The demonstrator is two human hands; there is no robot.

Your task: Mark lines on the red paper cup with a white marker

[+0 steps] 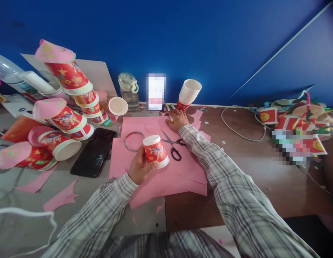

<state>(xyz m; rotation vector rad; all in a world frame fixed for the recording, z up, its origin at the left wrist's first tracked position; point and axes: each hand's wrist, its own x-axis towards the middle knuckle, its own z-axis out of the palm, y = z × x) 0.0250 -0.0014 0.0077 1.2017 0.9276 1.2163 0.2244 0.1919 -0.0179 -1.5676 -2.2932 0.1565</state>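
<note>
My left hand (142, 165) holds a red patterned paper cup (155, 151), its white rim facing down and right. Farther forward, my right hand (178, 120) reaches over the top edge of the pink paper (155, 186), by small marker-like items and just in front of a stack of white and red cups (190, 92). A marker tip shows at its fingers, but the grip itself is unclear. Black-handled scissors (176, 153) lie open on the pink sheets, between my hands. A roll of tape (134, 141) rests on the paper left of the held cup.
Stacked decorated cups (75, 77) with pink tops and a black phone (93, 152) are at left. A water bottle (129, 92) and a lit screen (156, 89) stand by the blue wall. Cup crafts (289, 122) and a cable (228, 129) are at right.
</note>
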